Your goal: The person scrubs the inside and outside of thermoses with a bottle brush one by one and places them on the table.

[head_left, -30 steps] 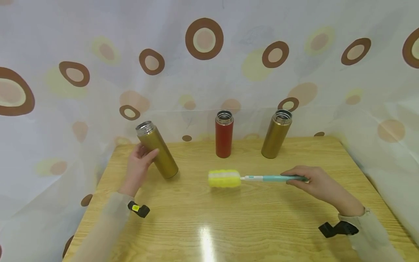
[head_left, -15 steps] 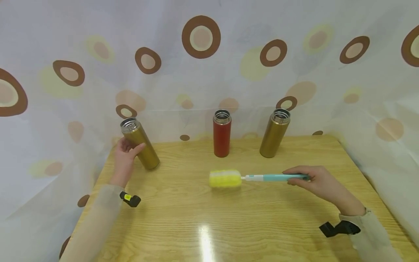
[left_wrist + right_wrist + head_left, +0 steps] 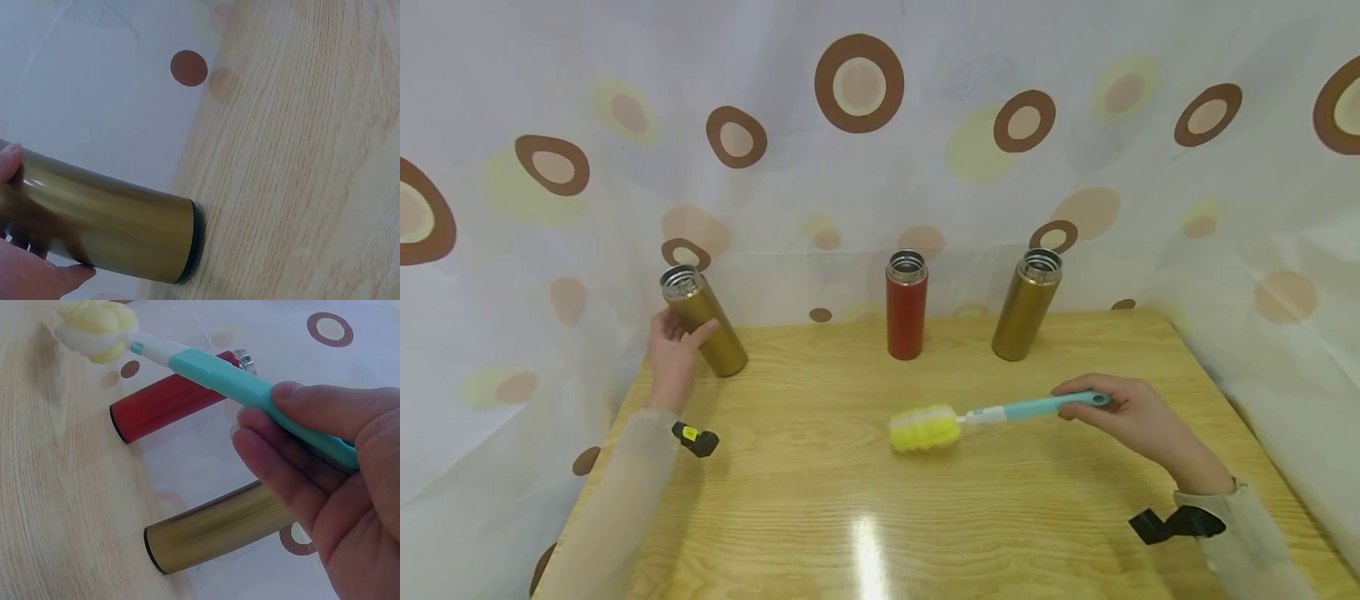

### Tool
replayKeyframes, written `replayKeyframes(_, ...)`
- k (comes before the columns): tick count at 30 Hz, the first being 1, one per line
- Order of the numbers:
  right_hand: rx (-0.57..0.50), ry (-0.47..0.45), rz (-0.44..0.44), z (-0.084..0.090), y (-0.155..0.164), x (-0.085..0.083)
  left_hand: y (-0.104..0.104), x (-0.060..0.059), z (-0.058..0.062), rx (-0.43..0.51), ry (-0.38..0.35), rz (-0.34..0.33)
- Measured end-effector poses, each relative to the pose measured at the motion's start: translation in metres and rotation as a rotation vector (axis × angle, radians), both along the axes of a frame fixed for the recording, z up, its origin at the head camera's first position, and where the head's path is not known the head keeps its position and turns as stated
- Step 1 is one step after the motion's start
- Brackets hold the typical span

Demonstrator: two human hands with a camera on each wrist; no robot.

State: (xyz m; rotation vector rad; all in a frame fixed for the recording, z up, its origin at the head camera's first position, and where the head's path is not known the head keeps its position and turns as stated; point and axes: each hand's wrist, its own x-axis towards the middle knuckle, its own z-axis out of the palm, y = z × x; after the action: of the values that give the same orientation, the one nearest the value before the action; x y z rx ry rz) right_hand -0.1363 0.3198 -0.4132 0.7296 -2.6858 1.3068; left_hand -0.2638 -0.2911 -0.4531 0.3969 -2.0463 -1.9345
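We are looking at a light wooden table with a visible grain (image 3: 925, 517), which is carrying three open-mouthed metal flasks along its far edge. A tall gold cylindrical flask (image 3: 702, 322) is standing at the far left corner, a red cylindrical flask (image 3: 906, 306) is standing in the middle, and a second gold cylindrical flask (image 3: 1026, 306) is standing just right of it.

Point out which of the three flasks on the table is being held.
The gold flask at the far left: the left hand grips it. The red flask and the other gold flask stand untouched along the back edge.
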Motion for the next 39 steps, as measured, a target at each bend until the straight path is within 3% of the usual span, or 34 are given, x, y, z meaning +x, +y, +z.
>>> replayKeyframes(7,-0.082,-0.016,0.0,-0.002,0.003,0.0,0.001,-0.002,0.001,-0.013,-0.024,0.001)
replayKeyframes(17,-0.103,-0.034,-0.027,0.0,0.002,0.004,0.004,-0.001,-0.004,-0.043,-0.031,-0.014)
replayKeyframes(25,-0.171,-0.005,0.002,0.0,0.0,0.005,0.003,0.003,-0.004,-0.077,-0.102,-0.078)
replayKeyframes(29,-0.234,0.01,-0.028,-0.003,0.0,0.006,0.001,0.01,-0.006,-0.073,-0.172,-0.099)
replayKeyframes(34,-0.407,0.009,-0.01,-0.005,-0.002,0.004,-0.001,0.023,-0.009,-0.025,-0.265,-0.112)
replayKeyframes(39,-0.531,-0.001,-0.012,-0.007,-0.006,0.004,0.003,0.038,-0.011,0.092,-0.341,-0.133)
